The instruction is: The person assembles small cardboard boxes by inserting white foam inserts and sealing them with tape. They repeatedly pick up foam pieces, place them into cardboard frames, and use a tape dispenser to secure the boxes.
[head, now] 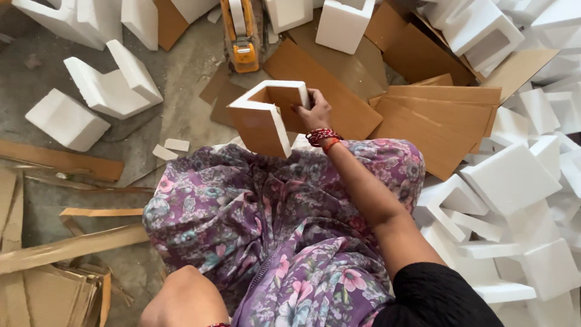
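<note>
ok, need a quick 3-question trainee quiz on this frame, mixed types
1. True or false: the right hand grips the foam corner piece faced with cardboard.
2. Where does the tape dispenser lie? A) on the lap B) on the floor beyond the piece C) on the foam pile
3. Fill in: flat sheets of ___ lie beside the right hand.

Key: 1 true; 2 B; 3 cardboard

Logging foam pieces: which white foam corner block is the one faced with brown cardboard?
The foam corner block in the right hand, above the lap. Its outer faces carry brown cardboard; the blocks lying around are bare white.
</note>
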